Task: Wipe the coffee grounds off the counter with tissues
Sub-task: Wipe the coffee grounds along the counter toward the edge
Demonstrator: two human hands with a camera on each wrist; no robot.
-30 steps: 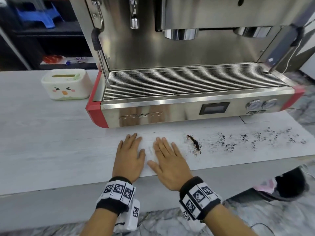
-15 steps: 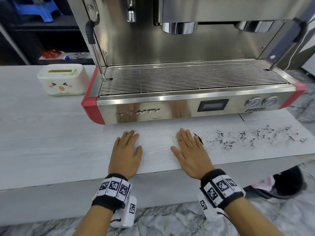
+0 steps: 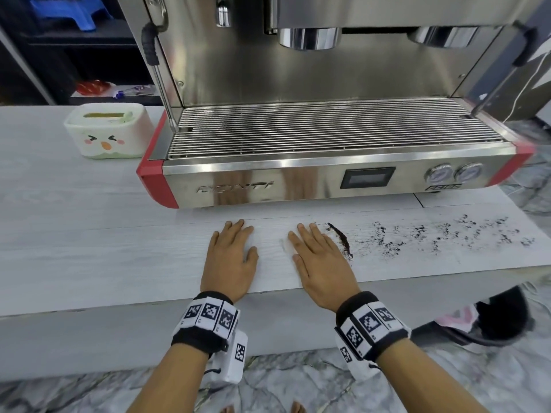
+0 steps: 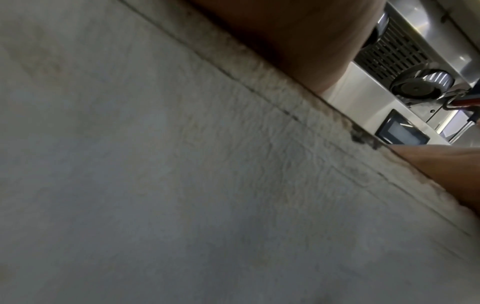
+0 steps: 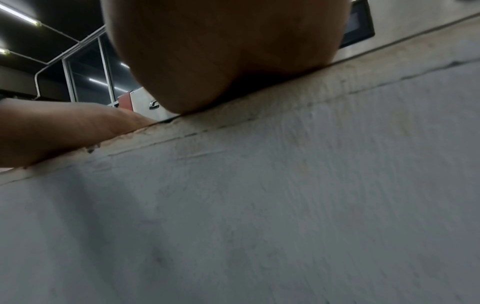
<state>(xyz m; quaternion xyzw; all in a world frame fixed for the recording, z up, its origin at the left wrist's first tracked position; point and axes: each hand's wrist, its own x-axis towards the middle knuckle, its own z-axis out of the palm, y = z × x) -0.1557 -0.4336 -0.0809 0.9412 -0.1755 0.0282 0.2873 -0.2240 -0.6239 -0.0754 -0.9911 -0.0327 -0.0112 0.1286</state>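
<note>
Both hands lie flat, palms down, on the pale wood-grain counter (image 3: 89,248) in front of the espresso machine. My left hand (image 3: 231,257) rests with straight fingers and nothing under it that shows. My right hand (image 3: 320,260) lies a hand's width to its right, its outer edge against a dark ridge of coffee grounds (image 3: 340,239). More loose grounds (image 3: 432,234) are scattered rightward along the counter. A faint pale edge shows by the right index finger; I cannot tell if it is a tissue. The wrist views show only the palm heels (image 4: 285,41) (image 5: 221,51) on the counter edge.
A white tissue box (image 3: 108,135) with a cartoon face stands at the back left, beside the machine's red corner. The steel espresso machine (image 3: 298,180) fills the back of the counter. The counter's front edge (image 3: 119,305) drops to a marbled floor.
My right hand slid right up to the grounds, then drew back a little left, leaving a longer dark ridge at its edge. The left hand stayed put.
</note>
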